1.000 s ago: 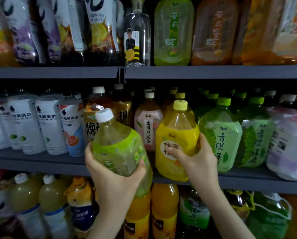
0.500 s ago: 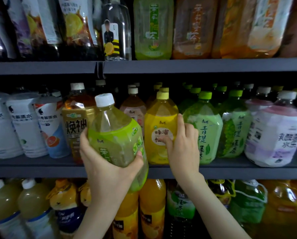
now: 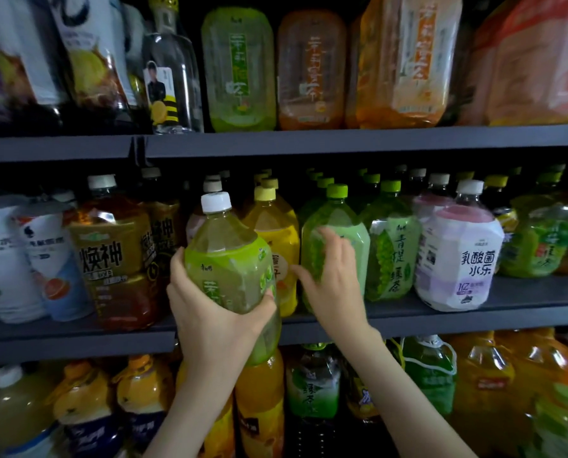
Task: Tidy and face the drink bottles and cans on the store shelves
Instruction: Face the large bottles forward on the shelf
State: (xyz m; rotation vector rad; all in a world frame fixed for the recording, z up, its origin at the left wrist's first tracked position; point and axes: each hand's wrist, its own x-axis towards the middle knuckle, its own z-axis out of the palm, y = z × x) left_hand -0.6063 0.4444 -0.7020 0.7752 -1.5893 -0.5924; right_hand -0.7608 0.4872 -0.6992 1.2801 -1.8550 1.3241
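left hand (image 3: 210,320) grips white-capped bottle (image 3: 227,256) | right hand (image 3: 333,285) touches green-capped bottle (image 3: 338,221)

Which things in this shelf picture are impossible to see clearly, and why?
- Yellow bottle label, head view: half covered by the white-cap bottle in the left hand.
- Right hand, head view: motion-blurred; grip on green-cap bottle unclear.
- Rear-row bottles: too dark to read.
- Bottom-shelf bottles: cut by the lower edge.

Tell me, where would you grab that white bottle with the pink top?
Likely from the front, round the waist of the white bottle. It stands upright at the shelf's front edge, forward of the green bottles beside it, so fingers should fit round its broad sides.
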